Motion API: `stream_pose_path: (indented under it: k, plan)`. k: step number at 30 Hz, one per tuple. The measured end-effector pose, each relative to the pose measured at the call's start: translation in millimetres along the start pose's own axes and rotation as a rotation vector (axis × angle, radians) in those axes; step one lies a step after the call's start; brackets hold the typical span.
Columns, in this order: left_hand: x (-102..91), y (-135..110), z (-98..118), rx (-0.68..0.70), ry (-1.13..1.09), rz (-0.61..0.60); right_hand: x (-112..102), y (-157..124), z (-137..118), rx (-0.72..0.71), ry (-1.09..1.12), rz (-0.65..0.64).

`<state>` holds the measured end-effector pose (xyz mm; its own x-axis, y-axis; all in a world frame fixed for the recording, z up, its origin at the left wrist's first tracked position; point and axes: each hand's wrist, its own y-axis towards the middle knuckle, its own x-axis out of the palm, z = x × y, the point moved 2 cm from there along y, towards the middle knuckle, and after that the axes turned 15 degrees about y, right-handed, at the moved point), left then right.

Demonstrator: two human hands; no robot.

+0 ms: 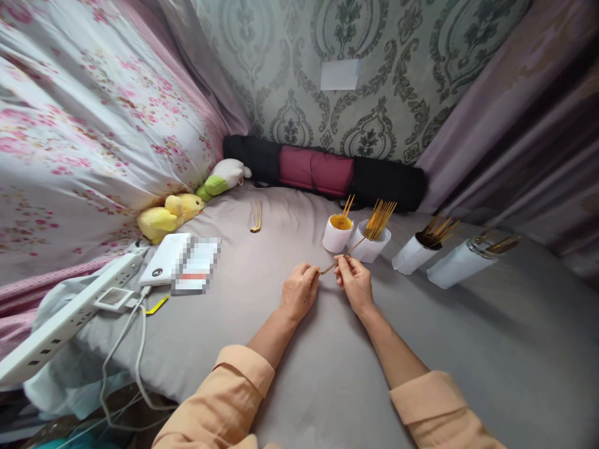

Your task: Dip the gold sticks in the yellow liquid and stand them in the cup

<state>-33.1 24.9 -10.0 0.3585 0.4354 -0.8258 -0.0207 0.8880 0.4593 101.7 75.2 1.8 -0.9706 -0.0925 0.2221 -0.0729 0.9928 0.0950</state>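
Note:
A thin golden-brown stick slants between my two hands, above the grey sheet. My left hand pinches its lower end, fingers closed. Further along, my right hand grips it between thumb and fingers, and the far end points up to the right. Just beyond the hands stand a small white-wrapped cup with a yellow inside and a few sticks, and a wider white cup full of similar sticks. Several more thin sticks, with dark rounded ends, lie together on the sheet at the far left.
Right of the cups are a white-wrapped container and a taller white container, both holding sticks. A black and maroon roll lies by the wall. Left are plush toys, a white power bank, cables and a power strip.

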Motion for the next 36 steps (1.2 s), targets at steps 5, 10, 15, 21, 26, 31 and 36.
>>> stream_pose_path:
  k: [5,10,15,21,26,31,36]
  plan:
    - [-0.3,0.8,-0.3,-0.038,-0.059,-0.008,-0.4,0.2,0.9,-0.003,0.000,-0.002]
    - [-1.5,1.2,-0.2,-0.061,-0.112,-0.016,-1.2,0.5,1.4,-0.001,-0.003,-0.001]
    - [-1.7,1.6,0.1,-0.073,-0.125,-0.022,-1.9,0.3,2.0,-0.006,0.005,-0.015]
    - [-1.8,1.7,0.4,-0.097,-0.155,-0.026,-2.0,0.1,1.5,-0.024,0.017,-0.027]
    - [-1.5,3.6,-0.3,-0.127,-0.219,-0.007,-2.9,0.5,-0.6,-0.051,0.010,0.014]
    - [-1.7,5.4,-0.7,-0.184,-0.311,0.011,-4.3,0.9,-2.5,-0.077,0.000,0.078]
    - [-1.3,6.1,-0.3,-0.295,-0.485,-0.017,-4.7,1.3,-3.0,-0.086,-0.008,0.097]
